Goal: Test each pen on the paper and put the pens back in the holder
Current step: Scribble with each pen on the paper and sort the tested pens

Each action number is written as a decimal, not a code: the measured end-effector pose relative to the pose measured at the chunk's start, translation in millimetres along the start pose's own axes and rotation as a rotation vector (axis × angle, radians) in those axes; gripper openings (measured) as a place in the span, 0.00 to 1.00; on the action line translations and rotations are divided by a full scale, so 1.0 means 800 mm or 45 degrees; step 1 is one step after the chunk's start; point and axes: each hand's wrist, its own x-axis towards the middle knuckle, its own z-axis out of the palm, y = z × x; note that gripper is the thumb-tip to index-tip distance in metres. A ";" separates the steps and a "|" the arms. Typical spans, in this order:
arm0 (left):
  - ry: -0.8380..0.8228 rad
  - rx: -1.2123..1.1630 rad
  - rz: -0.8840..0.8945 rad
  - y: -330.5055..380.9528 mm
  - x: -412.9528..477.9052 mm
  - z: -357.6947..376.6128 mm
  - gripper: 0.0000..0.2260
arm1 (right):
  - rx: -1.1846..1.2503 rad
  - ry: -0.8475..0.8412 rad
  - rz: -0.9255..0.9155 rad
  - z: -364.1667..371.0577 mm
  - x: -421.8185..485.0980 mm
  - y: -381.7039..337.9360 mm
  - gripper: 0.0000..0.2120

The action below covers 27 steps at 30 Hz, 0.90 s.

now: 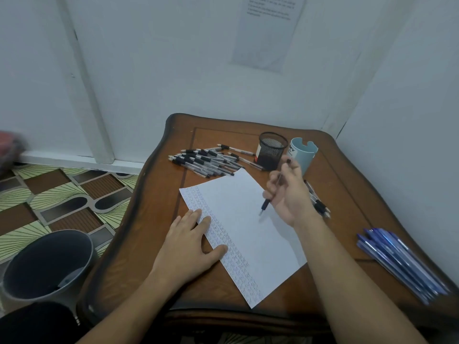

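Black grip, clear barrel: that is the one pen (269, 198) your right hand (290, 197) pinches between thumb and fingers. Its tip slants down and to the left over the paper (248, 234); you cannot tell whether it touches. Your left hand (191, 242) lies flat, fingers loosely spread, on the single sheet's left edge, across rows of small pen marks too fine to read. Just right of your right hand, a few more pens (319, 204) lie on the wooden table (347, 175). Beyond your fingers, two containers stand just beside each other: a black mesh holder (272, 151) and a pale blue cup (305, 155) whose dark lettering cannot be made out. Left of the holder lies one loose heap of black-grip pens (206, 161), too many to count. At the near right edge lies one bundle of blue pens (402, 264).
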 end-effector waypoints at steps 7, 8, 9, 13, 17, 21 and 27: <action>-0.005 0.027 0.001 0.001 0.001 0.001 0.45 | -0.274 -0.125 0.062 -0.004 -0.049 0.003 0.06; -0.008 0.032 0.001 0.001 0.001 0.001 0.45 | -0.263 -0.108 0.056 -0.005 -0.054 0.003 0.06; -0.007 0.027 -0.002 0.002 0.001 0.001 0.45 | -0.259 -0.091 0.039 -0.007 -0.059 0.003 0.05; -0.024 0.028 -0.002 0.002 0.001 0.000 0.44 | -0.208 -0.059 0.097 -0.019 -0.075 0.006 0.14; -0.017 0.023 0.000 0.001 0.002 0.002 0.44 | -0.390 -0.065 0.173 -0.039 -0.094 0.023 0.32; -0.024 0.033 0.005 -0.001 0.002 0.005 0.44 | -0.521 -0.177 0.058 -0.047 -0.100 0.046 0.20; -0.025 0.044 0.014 -0.001 0.002 0.004 0.43 | -0.804 -0.343 -0.009 -0.048 -0.104 0.060 0.17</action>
